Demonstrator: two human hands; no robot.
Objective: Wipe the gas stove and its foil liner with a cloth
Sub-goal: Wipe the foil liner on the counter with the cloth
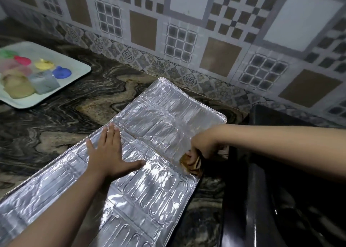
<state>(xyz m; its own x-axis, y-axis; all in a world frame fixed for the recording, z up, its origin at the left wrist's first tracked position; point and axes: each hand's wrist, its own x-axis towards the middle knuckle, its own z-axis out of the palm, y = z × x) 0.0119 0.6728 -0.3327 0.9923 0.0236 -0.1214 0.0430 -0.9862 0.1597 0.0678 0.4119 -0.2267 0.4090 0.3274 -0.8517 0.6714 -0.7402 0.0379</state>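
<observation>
Your left hand point(108, 153) lies flat on the foil liner point(149, 183), palm down, fingers point(111, 132) stretched out close together and the thumb splayed wide to the right, pressing the sheet onto the counter point(61, 119). Your right hand point(203, 146) is curled into a fist around a bunched brownish cloth point(191, 163), which pokes out below your knuckles and touches the liner's right edge, where a brown stain shows. The embossed liner runs diagonally under both hands, its far end beyond your fingertips toward the tiled wall point(187, 31). Just right of your right fist sits the black gas stove point(271, 190), its edge beside the liner.

Well off to the left of your left fingers, a pale tray point(74, 63) rests on the counter. It holds small containers with green, red, yellow and blue lids, blurred, plus a few pale lumps you cannot identify.
</observation>
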